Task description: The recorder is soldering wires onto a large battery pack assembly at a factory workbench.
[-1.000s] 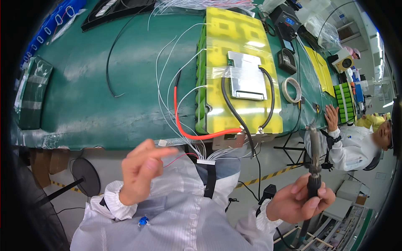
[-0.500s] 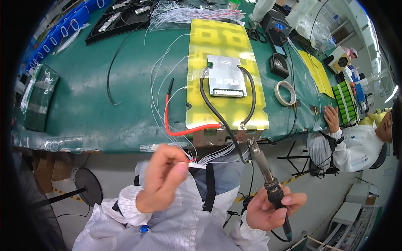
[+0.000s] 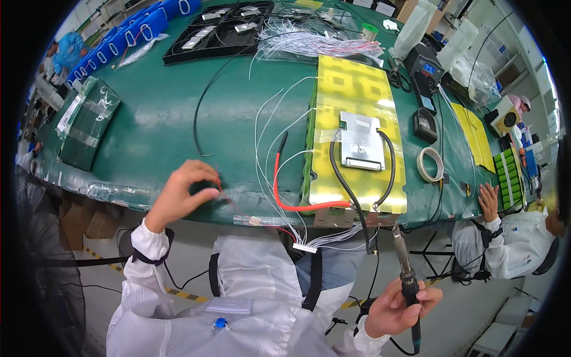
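Note:
My left hand (image 3: 178, 193) is above the front edge of the bench, fingers curled toward the thumb at a thin red wire (image 3: 282, 229). That wire runs back to a white connector plug (image 3: 304, 247) hanging below the bench edge with several white wires. My right hand (image 3: 399, 310) grips a soldering iron (image 3: 409, 282), its metal barrel pointing up toward the battery pack's front end. Yellow sheet covers the battery pack (image 3: 357, 83). On top sits a silver circuit module (image 3: 361, 140) with two black cables; a thick red cable (image 3: 278, 193) curves off the pack's left side.
A tape roll (image 3: 430, 165), a small black box (image 3: 424, 125) and a soldering station (image 3: 423, 66) stand right of the pack. Bundled white wires (image 3: 309, 38) and a black tray (image 3: 172, 56) lie behind. A co-worker's hand (image 3: 489, 202) rests on the bench at right.
My left hand has moved left and up from the connector to over the bench edge, the red wire stretching after it. The view has shifted, so the pack appears further right and lower.

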`<control>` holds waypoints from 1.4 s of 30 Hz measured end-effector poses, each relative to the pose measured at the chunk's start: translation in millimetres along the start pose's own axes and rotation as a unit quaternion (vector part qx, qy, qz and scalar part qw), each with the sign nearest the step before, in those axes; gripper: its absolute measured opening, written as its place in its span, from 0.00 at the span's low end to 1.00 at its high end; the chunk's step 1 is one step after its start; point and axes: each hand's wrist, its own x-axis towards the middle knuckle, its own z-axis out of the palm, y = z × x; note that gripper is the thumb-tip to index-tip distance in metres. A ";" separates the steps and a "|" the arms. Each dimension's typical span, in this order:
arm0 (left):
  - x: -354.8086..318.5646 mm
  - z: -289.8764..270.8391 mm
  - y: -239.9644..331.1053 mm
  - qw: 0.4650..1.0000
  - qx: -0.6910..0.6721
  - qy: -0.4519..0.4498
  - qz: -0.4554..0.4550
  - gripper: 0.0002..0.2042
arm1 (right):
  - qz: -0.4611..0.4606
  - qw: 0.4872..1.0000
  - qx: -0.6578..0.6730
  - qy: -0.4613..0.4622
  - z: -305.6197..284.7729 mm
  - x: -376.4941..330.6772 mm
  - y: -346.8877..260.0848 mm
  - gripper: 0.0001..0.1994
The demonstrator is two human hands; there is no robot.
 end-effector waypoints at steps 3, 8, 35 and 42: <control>11.0 -14.3 -16.4 0.992 0.080 0.100 -0.014 0.11 | -0.011 1.000 -0.007 0.010 -6.0 1.6 -4.0 0.21; 27.9 -14.5 -43.7 0.987 0.151 0.017 0.047 0.06 | -0.012 1.000 0.018 0.014 -8.9 6.4 -7.0 0.21; 34.7 75.6 124.8 0.939 0.004 0.213 0.271 0.12 | -0.011 0.987 0.010 -0.160 3.2 -11.5 15.9 0.16; 35.0 78.2 123.6 0.938 0.013 0.219 0.268 0.12 | -0.015 0.986 0.018 -0.165 3.8 -11.9 20.4 0.14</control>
